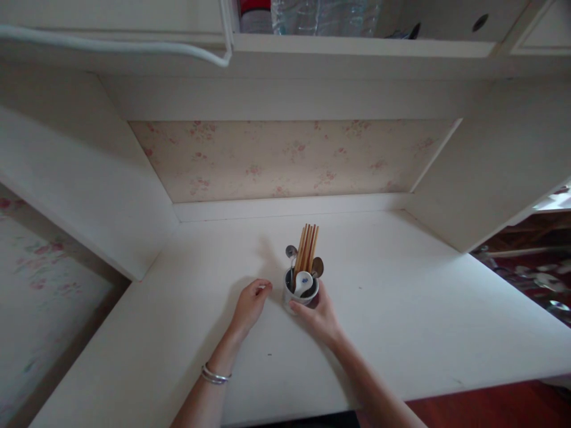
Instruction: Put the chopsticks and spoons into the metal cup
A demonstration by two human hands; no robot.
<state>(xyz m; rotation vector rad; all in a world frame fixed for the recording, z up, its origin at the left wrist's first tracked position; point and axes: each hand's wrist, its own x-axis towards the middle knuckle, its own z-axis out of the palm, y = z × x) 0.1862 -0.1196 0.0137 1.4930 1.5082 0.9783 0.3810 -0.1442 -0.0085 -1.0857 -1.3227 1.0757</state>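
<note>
A small round utensil holder [289, 300] stands on the white counter, gripped around its right and near side by my right hand [323, 318]. Several wooden chopsticks [306, 246] rise from it, leaning slightly right. A white ceramic spoon [304, 283] with a blue mark rests at the front of the holder. Two metal spoons stick out with their bowls up, one metal spoon [291, 251] at the left and a darker spoon [317, 267] at the right. Just left of the holder, not touching it, my left hand [251, 304] is closed with curled fingers; I see nothing in them.
The white counter [392, 297] runs between two side panels, the left panel [98, 172] and the right panel [482, 148]. Overhead, a shelf [366, 46] holds plastic-wrapped bottles [321, 18]. A white cable [111, 44] crosses the upper left. Dishes [544, 282] show beyond the right edge.
</note>
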